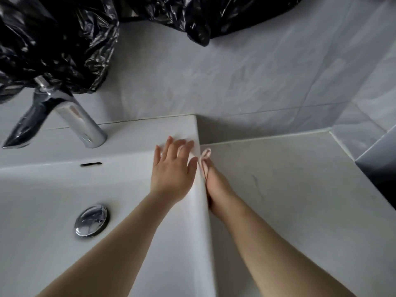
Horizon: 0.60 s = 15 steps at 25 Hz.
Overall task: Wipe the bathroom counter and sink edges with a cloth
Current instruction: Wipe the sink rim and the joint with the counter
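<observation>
My left hand [173, 166] lies flat with straight fingers on the right rim of the white sink [132, 133], near its back corner. My right hand [216, 185] is down beside the sink's outer right wall, above the pale counter [289, 185]. It presses a small pale pink cloth [205, 156] against that wall. Only a strip and a loop of the cloth show past the fingertips. The sink rim hides part of the right hand.
A chrome tap [72, 116] stands at the back left of the sink, a chrome drain plug [91, 220] in the basin. Black plastic sheeting [53, 39] hangs over the wall above. Grey tiled walls [257, 71] close in the counter behind and at right.
</observation>
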Each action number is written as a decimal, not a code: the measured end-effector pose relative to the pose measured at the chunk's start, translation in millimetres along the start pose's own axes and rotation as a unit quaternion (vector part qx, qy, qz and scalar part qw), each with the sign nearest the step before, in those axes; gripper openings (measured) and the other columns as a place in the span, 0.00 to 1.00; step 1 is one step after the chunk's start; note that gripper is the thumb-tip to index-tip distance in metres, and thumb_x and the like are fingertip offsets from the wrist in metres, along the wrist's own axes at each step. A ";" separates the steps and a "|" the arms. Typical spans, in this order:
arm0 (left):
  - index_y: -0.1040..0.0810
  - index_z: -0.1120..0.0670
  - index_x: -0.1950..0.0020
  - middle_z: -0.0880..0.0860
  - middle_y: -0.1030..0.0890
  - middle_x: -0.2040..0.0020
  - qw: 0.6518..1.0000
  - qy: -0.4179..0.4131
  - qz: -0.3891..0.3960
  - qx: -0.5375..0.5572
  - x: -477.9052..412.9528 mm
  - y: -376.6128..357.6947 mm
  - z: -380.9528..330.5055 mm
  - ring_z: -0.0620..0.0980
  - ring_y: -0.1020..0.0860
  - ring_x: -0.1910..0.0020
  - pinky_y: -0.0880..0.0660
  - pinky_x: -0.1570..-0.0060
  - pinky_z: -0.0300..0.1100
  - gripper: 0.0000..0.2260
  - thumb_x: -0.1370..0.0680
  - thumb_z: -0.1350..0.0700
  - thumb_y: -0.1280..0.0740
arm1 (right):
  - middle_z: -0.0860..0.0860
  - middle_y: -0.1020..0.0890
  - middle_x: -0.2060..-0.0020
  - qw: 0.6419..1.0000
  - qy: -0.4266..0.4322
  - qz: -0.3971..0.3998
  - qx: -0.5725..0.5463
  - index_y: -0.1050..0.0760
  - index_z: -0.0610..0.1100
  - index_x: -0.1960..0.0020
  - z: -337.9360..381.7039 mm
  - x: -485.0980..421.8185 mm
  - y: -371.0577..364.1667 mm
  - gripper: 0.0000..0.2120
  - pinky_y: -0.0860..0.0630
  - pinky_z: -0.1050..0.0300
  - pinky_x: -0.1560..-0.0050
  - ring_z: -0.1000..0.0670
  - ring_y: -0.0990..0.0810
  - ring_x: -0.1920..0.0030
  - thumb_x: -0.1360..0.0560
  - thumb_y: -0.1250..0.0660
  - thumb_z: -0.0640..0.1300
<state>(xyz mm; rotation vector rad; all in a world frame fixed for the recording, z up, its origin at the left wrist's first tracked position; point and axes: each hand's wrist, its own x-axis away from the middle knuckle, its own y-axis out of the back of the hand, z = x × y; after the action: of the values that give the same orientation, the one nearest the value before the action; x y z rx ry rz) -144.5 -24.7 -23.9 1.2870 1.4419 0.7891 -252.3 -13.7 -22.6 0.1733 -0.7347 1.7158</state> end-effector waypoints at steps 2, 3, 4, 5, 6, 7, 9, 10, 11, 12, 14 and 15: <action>0.34 0.50 0.30 0.51 0.34 0.29 1.000 0.015 -0.006 0.013 -0.8 -3.0 -2.6 0.52 0.47 0.25 0.56 0.29 0.50 0.32 0.28 0.39 0.59 | 0.51 0.24 0.37 0.999 0.030 0.014 -0.016 0.29 0.46 0.33 27.0 -31.2 -1.9 0.25 0.29 0.56 0.37 0.54 0.24 0.39 0.20 0.50 0.60; 0.33 0.50 0.30 0.50 0.34 0.30 1.000 0.018 -0.006 0.016 -1.1 -3.3 -3.2 0.52 0.47 0.25 0.56 0.29 0.50 0.32 0.28 0.38 0.58 | 0.51 0.27 0.33 0.998 0.058 0.012 -0.027 0.32 0.45 0.31 33.8 -48.9 -1.6 0.25 0.32 0.56 0.35 0.54 0.27 0.37 0.20 0.50 0.58; 0.33 0.50 0.30 0.50 0.34 0.30 1.000 0.018 -0.006 0.016 -1.5 -3.8 -3.4 0.52 0.46 0.26 0.56 0.29 0.50 0.32 0.28 0.37 0.57 | 0.53 0.29 0.32 0.996 0.077 0.025 -0.050 0.32 0.46 0.30 37.3 -61.3 -3.1 0.25 0.36 0.58 0.33 0.56 0.30 0.35 0.20 0.51 0.59; 0.33 0.51 0.30 0.50 0.33 0.31 1.000 0.017 -0.009 0.016 -1.4 -4.2 -3.9 0.53 0.46 0.26 0.55 0.29 0.50 0.32 0.28 0.37 0.56 | 0.57 0.28 0.34 0.994 0.090 0.029 -0.051 0.31 0.50 0.32 31.2 -66.7 -0.5 0.25 0.41 0.60 0.30 0.59 0.32 0.34 0.21 0.52 0.62; 0.32 0.51 0.31 0.51 0.32 0.31 1.000 0.017 -0.016 0.015 -1.5 -4.8 -4.1 0.53 0.45 0.26 0.54 0.29 0.51 0.32 0.27 0.37 0.55 | 0.62 0.27 0.38 0.995 0.095 0.020 -0.034 0.28 0.57 0.36 19.4 -65.2 2.5 0.26 0.44 0.60 0.29 0.61 0.33 0.35 0.24 0.53 0.68; 0.31 0.52 0.31 0.51 0.31 0.32 0.999 0.018 -0.024 0.013 -1.3 -5.2 -3.7 0.54 0.44 0.26 0.52 0.30 0.52 0.31 0.27 0.38 0.54 | 0.63 0.25 0.40 0.998 0.069 0.001 0.003 0.26 0.61 0.41 3.6 -61.5 3.9 0.30 0.44 0.55 0.28 0.60 0.33 0.35 0.30 0.52 0.75; 0.30 0.53 0.32 0.53 0.30 0.33 0.999 0.023 -0.030 0.009 0.1 -6.6 -5.0 0.55 0.43 0.27 0.50 0.30 0.54 0.29 0.26 0.39 0.53 | 0.56 0.24 0.38 1.000 0.024 0.000 0.019 0.23 0.61 0.44 -23.1 -47.4 8.3 0.39 0.39 0.49 0.29 0.54 0.30 0.34 0.42 0.51 0.83; 0.30 0.54 0.32 0.54 0.30 0.33 0.999 0.022 -0.032 0.008 0.6 -8.2 -6.6 0.56 0.42 0.27 0.50 0.30 0.55 0.29 0.26 0.40 0.53 | 0.55 0.25 0.37 0.999 0.032 0.007 0.012 0.24 0.59 0.42 -26.5 -48.9 8.7 0.40 0.38 0.50 0.30 0.53 0.31 0.33 0.40 0.51 0.82; 0.30 0.54 0.32 0.54 0.30 0.33 0.999 0.021 -0.032 0.007 1.0 -9.0 -6.6 0.57 0.42 0.27 0.49 0.30 0.55 0.29 0.25 0.40 0.53 | 0.56 0.26 0.37 0.998 0.053 0.010 0.013 0.25 0.57 0.40 -21.7 -59.8 7.6 0.38 0.37 0.53 0.32 0.54 0.30 0.35 0.36 0.52 0.79; 0.30 0.54 0.32 0.55 0.30 0.33 0.999 0.021 -0.033 0.009 1.3 -9.2 -6.3 0.57 0.42 0.27 0.49 0.30 0.56 0.29 0.25 0.41 0.53 | 0.57 0.26 0.39 0.997 0.068 0.017 0.006 0.27 0.54 0.40 -5.2 -71.3 3.8 0.34 0.34 0.57 0.35 0.56 0.27 0.39 0.31 0.52 0.76; 0.31 0.54 0.32 0.54 0.31 0.32 0.999 0.023 -0.028 0.013 0.8 -9.0 -6.4 0.56 0.43 0.27 0.50 0.30 0.54 0.29 0.25 0.41 0.53 | 0.53 0.24 0.39 0.993 0.112 -0.018 0.021 0.28 0.50 0.38 31.9 -98.0 -0.6 0.33 0.31 0.55 0.36 0.53 0.24 0.41 0.27 0.52 0.72; 0.31 0.54 0.32 0.54 0.31 0.32 0.999 0.024 -0.027 0.012 0.6 -9.4 -6.5 0.55 0.43 0.27 0.51 0.30 0.54 0.29 0.25 0.41 0.54 | 0.50 0.25 0.36 0.990 0.129 -0.037 0.031 0.29 0.48 0.34 41.1 -106.6 -1.2 0.31 0.32 0.51 0.34 0.49 0.26 0.38 0.24 0.52 0.68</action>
<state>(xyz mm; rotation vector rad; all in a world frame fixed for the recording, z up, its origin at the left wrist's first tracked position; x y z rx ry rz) -153.6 -25.2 -31.0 1.2505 1.5220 0.7727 -231.4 -124.5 -41.3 0.0192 -0.4792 1.6522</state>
